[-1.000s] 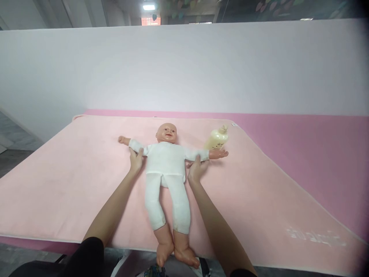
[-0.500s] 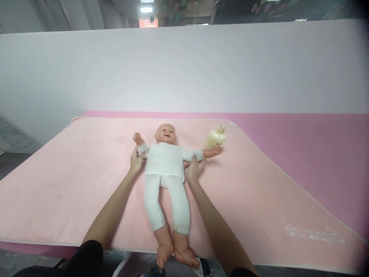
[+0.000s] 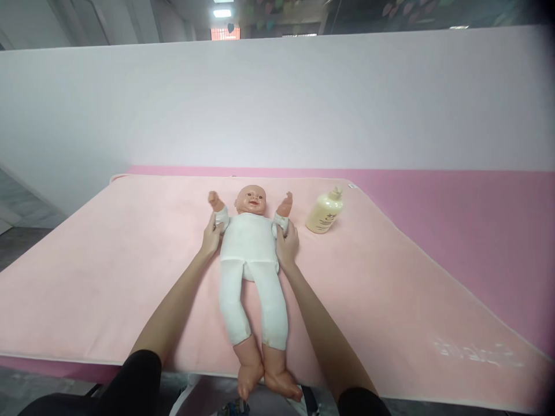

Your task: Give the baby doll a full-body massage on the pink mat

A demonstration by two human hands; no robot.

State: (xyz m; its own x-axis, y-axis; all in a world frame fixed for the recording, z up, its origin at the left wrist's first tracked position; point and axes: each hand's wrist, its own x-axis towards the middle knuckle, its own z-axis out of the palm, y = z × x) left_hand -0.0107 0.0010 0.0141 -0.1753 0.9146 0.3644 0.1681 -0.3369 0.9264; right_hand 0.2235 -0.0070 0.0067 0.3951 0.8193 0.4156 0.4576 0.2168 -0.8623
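Note:
A baby doll [image 3: 248, 240] with a white cloth body lies on its back on the pink towel [image 3: 130, 271], head away from me and feet at the near edge. My left hand [image 3: 212, 234] is closed around the doll's arm on the left, below its raised plastic hand. On the other side, my right hand [image 3: 287, 242] grips the other arm, which is bent upward beside the head. Part of my fingers is hidden behind the doll's sleeves. To the right of the doll, a pale yellow pump bottle [image 3: 323, 214] stands tilted in view, apart from my hands.
Behind the towel rises a white partition [image 3: 277, 104]. A pink surface [image 3: 455, 231] shows beyond the towel's right edge. The doll's feet [image 3: 264, 375] overhang the front edge, above my lap. White lettering [image 3: 477, 352] marks the towel's near right corner.
The doll's arm on the right has swung from stretched sideways, in front of the bottle, to bent upward. My right hand moved up with it. The left-side arm rose slightly.

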